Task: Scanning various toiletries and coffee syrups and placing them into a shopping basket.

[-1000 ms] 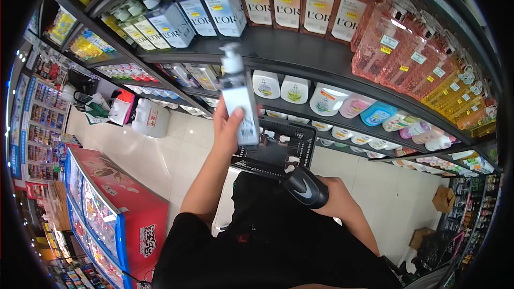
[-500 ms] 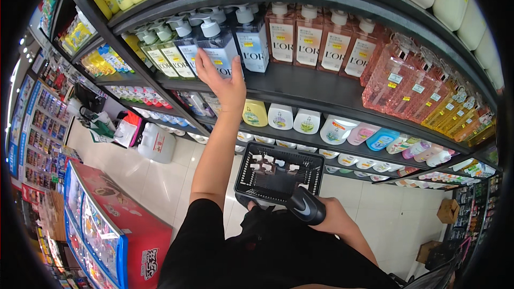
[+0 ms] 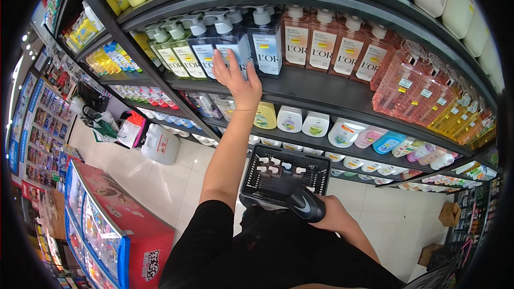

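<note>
My left hand (image 3: 236, 79) reaches up to the shelf, fingers spread and lying against the front of a blue pump bottle (image 3: 242, 46). Part of that bottle's label is covered by the fingers. Another blue pump bottle (image 3: 266, 51) stands just to its right, and green pump bottles (image 3: 170, 56) are on its left. Low at the right, my right hand (image 3: 333, 215) is wrapped round a black handheld device (image 3: 307, 205) that looks like a barcode scanner. Below the shelf, beyond the device, is a black basket (image 3: 255, 184) with several white-topped pump bottles (image 3: 276, 167) in it.
Pink pump bottles (image 3: 324, 45) and clear red bottles (image 3: 399, 85) fill the shelf's right side. A lower shelf holds body-wash bottles (image 3: 342, 132). A red and blue freezer (image 3: 142, 235) stands at the left, with a white jug (image 3: 160, 144) on the floor behind it.
The whole scene has shifted a little to the right in the view. My left hand stays at the same blue bottle, its fingers lying flatter on the front. The right hand still grips the device.
</note>
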The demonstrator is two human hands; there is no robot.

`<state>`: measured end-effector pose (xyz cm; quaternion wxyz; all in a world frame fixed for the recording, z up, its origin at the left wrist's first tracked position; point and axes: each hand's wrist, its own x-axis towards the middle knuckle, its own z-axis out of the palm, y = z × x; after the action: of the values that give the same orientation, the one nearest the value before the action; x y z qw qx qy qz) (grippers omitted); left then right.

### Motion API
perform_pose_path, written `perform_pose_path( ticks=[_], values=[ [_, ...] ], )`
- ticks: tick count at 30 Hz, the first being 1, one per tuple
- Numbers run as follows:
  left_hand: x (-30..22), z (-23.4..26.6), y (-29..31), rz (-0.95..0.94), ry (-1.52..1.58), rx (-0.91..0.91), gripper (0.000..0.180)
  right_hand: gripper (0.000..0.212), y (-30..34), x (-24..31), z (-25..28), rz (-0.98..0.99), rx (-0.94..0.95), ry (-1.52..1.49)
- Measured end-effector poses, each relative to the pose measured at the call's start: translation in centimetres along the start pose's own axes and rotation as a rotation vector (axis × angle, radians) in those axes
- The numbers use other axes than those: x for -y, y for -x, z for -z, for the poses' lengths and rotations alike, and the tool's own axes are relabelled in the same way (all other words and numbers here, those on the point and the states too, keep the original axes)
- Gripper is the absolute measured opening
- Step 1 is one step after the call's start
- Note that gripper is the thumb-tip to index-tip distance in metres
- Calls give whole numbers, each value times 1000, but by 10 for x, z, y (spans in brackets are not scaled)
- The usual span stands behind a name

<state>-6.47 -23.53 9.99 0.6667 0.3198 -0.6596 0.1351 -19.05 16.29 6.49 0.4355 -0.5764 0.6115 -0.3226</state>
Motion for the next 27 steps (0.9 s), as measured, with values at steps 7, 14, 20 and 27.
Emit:
perform_pose_path(
  ticks=[7,14,20,27],
  values=[
    [6,3,5,20,114,69,68,59,-10,18,-16,1,-11,-37],
    [6,37,26,84,114,303,72,62,-9,21,-34,-42,-4,100],
    [9,85,95,102,278,527,68,57,-19,27,-55,-121,-95,0],
    [22,133,201,503,555,903,39,50,-34,22,-55,-161,-147,-20]
  ],
)
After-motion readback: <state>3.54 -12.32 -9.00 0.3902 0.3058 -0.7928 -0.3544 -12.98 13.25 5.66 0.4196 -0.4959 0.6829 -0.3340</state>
